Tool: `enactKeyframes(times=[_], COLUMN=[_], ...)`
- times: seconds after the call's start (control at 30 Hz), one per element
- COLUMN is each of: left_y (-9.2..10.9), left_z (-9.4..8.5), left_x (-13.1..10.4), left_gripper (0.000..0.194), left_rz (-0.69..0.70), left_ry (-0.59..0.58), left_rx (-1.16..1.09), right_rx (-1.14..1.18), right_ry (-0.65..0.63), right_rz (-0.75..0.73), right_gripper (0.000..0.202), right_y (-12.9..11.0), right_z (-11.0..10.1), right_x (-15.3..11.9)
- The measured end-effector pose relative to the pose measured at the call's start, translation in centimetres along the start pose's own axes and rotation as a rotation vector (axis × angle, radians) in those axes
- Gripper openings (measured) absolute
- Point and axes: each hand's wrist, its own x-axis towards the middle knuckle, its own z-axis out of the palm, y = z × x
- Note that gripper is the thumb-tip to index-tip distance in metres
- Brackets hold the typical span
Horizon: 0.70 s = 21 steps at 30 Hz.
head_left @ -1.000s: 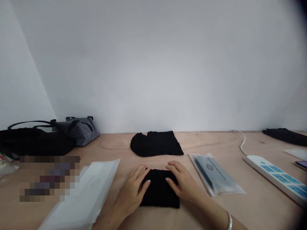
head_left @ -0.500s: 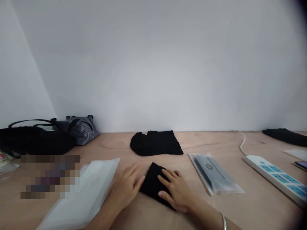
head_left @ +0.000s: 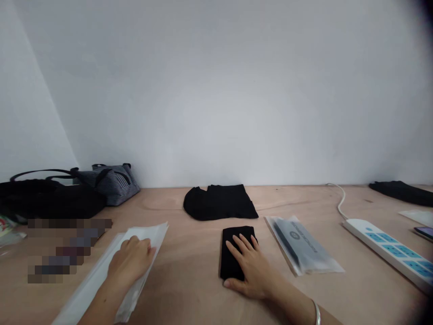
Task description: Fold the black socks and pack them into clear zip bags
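My right hand [head_left: 248,266] lies flat with fingers spread on a small folded black cloth [head_left: 230,253], which rests on the table in front of me. My left hand [head_left: 131,259] is over a stack of frosted plastic bags [head_left: 84,289] to the left. Its fingers are curled closed at the right edge of the top bag, and the fingertips are partly hidden. Right of the cloth lies a frosted bag with dark contents and printed lettering [head_left: 299,243]. Farther back, by the wall, a larger black cloth [head_left: 221,201] is spread out.
A white power strip [head_left: 389,250] with a cable runs along the right, near a phone [head_left: 424,233] and another black cloth [head_left: 404,192]. At the back left stand a striped bag [head_left: 117,187] and a black bag [head_left: 50,198]. A blurred-out patch covers something at left.
My left hand has left the folded cloth's side and moved left onto the plastic bags, its fingers closing. The folded cloth has turned straighter and shifted slightly right under my right hand.
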Motion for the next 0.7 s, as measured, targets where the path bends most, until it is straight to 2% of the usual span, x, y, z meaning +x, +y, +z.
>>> enactKeyframes(times=[0.13,0.23,0.33,0.43,0.57,0.7], left_y=[2.2,5.9,10.2,13.3,14.5,14.1], left_z=[-2.0,-2.3,-0.6,1.9,4.2,4.8], left_x=[-0.9,-1.7,-2.2,-2.2,-1.7,-1.2], left_gripper=[0.028,0.024,0.021,0.021,0.020,0.019], left_rz=[0.084,0.265,0.389,0.401,0.366,0.363], left_ry=[0.148,0.189,0.112,0.099,0.076,0.050], left_rx=[0.056,-0.068,-0.275,-0.346,-0.442,-0.533], right_rx=[0.039,0.044,0.057,0.106,0.237,0.276], right_ry=[-0.048,-0.035,-0.007,0.043,0.153,0.209], right_rz=[0.024,0.041,0.058,0.111,0.191,0.128], right_gripper=[0.079,0.071,0.060,0.055,0.052,0.053], right_y=[0.3,0.1,0.0,0.3,0.9,0.3], right_z=[0.5,0.7,0.9,1.4,2.0,2.1], right_x=[0.1,0.3,0.4,0.4,0.1,-0.4])
